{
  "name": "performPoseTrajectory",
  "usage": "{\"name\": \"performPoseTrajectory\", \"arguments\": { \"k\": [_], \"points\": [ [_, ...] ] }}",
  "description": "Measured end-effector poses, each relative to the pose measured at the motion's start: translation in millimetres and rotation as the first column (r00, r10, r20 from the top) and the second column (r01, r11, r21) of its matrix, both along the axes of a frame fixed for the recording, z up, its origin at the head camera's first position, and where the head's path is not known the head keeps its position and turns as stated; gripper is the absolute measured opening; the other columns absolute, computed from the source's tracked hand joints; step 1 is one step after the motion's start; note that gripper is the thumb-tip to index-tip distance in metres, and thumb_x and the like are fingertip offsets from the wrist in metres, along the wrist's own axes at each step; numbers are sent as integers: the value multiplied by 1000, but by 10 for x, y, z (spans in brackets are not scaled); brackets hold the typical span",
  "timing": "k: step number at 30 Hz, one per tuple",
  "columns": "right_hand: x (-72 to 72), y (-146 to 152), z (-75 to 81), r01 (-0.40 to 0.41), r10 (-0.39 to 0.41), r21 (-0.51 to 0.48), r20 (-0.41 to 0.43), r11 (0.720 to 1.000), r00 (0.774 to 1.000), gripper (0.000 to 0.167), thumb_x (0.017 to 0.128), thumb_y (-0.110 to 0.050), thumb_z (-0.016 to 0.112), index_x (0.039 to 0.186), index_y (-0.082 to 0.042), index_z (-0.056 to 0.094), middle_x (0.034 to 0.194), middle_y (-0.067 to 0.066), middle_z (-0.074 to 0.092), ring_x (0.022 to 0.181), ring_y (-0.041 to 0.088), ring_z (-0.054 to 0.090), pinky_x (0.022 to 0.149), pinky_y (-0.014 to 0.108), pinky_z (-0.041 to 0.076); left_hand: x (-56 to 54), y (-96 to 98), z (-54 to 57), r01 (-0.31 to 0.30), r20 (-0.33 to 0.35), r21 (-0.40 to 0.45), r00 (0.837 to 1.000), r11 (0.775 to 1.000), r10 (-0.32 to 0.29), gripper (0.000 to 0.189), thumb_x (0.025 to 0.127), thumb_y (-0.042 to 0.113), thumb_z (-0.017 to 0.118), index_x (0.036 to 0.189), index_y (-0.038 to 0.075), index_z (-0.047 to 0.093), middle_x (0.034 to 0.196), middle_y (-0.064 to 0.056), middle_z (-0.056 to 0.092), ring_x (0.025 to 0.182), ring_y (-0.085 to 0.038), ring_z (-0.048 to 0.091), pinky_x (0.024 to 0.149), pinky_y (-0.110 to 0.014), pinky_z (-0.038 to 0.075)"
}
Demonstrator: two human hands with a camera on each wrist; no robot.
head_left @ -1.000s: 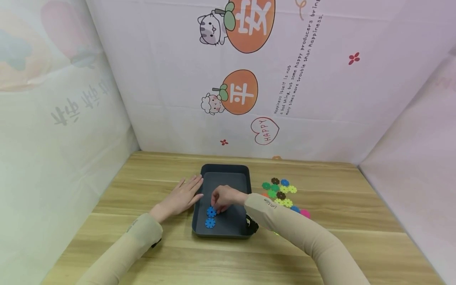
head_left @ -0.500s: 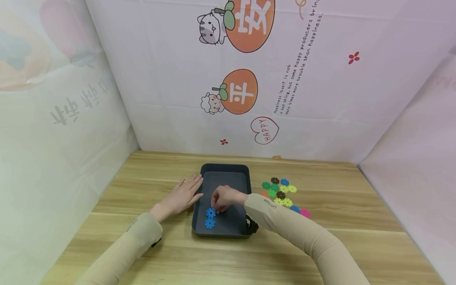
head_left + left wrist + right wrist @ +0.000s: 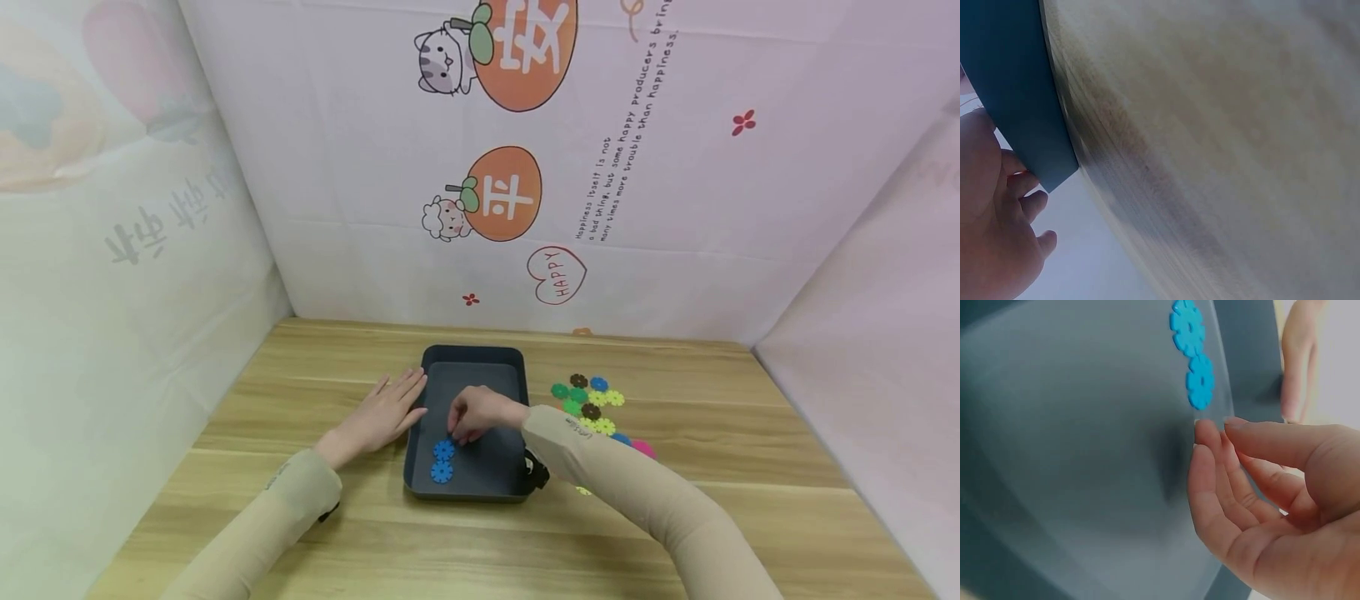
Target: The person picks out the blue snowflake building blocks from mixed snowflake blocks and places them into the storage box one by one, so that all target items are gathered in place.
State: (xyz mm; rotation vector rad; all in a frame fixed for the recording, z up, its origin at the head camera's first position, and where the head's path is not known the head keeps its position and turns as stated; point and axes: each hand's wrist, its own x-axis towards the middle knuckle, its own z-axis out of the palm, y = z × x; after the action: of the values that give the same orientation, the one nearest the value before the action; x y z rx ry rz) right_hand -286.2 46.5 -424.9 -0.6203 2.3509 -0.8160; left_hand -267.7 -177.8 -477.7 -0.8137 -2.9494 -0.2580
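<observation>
Blue notched discs (image 3: 442, 464), two of them, touch edge to edge inside the dark tray (image 3: 487, 383). Just beside them the right hand (image 3: 477, 413) curls loosely, gripping nothing; the left hand (image 3: 381, 416) lies straight-fingered against the tray's side.

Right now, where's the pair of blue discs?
In the head view, the blue discs lie end to end inside the dark tray, in its near left part, with the right hand just beyond them and to the right.

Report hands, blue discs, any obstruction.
Right hand empty, near blue discs. Left hand against side of tray. Two discs lying in tray, touching. Nothing visibly blocking.
</observation>
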Motion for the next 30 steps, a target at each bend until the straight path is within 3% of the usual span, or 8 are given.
{"name": "performPoseTrajectory", "arguments": {
  "k": [6, 14, 20, 24, 30],
  "points": [
    [-55, 224, 117, 34, -34, -43, -13, 999, 999, 6, 90, -2, 69, 95, -1, 72, 88, 11, 75, 81, 22, 74, 76, 34, 63, 1, -1, -10, -3, 8, 5, 1000, 1000, 3, 63, 106, 40, 43, 155, 3, 31, 164, -14, 28, 151, -32, 29, 122, -59, 23],
    [-191, 742, 274, 112, -112, -106, 8, 988, 994, 11, 93, -6, 66, 101, 0, 69, 96, 15, 74, 93, 33, 72, 86, 42, 61, 17, 1, 1, 9, 4, 14, 1000, 1000, -9, 63, 106, 39, 44, 155, 2, 31, 164, -15, 27, 151, -33, 29, 122, -60, 22],
    [-239, 1148, 366, 173, -178, -152, -17, 973, 984, 17, 94, -7, 63, 106, 5, 65, 102, 21, 70, 87, 24, 71, 85, 39, 61, 20, -7, 7, 13, -9, 10, 1000, 1000, -13, 62, 106, 39, 44, 154, 2, 32, 163, -15, 28, 151, -34, 30, 122, -60, 23],
    [-288, 1417, 356, 232, -244, -153, -66, 961, 968, 21, 95, -9, 63, 109, 6, 64, 104, 20, 69, 84, 15, 68, 81, 32, 60, 23, -5, 9, 14, -4, 6, 1000, 1000, -14, 62, 106, 39, 43, 154, 2, 31, 163, -15, 27, 151, -34, 30, 122, -60, 23],
    [-378, 1777, 272, 294, -321, -153, -207, 944, 924, 21, 94, -8, 62, 108, 7, 62, 97, 18, 67, 81, 18, 63, 71, 26, 53, 31, 3, 7, 12, -3, 6, 1000, 1000, -11, 62, 106, 39, 43, 154, 2, 31, 164, -15, 27, 151, -34, 30, 121, -61, 23]
  ]
}}
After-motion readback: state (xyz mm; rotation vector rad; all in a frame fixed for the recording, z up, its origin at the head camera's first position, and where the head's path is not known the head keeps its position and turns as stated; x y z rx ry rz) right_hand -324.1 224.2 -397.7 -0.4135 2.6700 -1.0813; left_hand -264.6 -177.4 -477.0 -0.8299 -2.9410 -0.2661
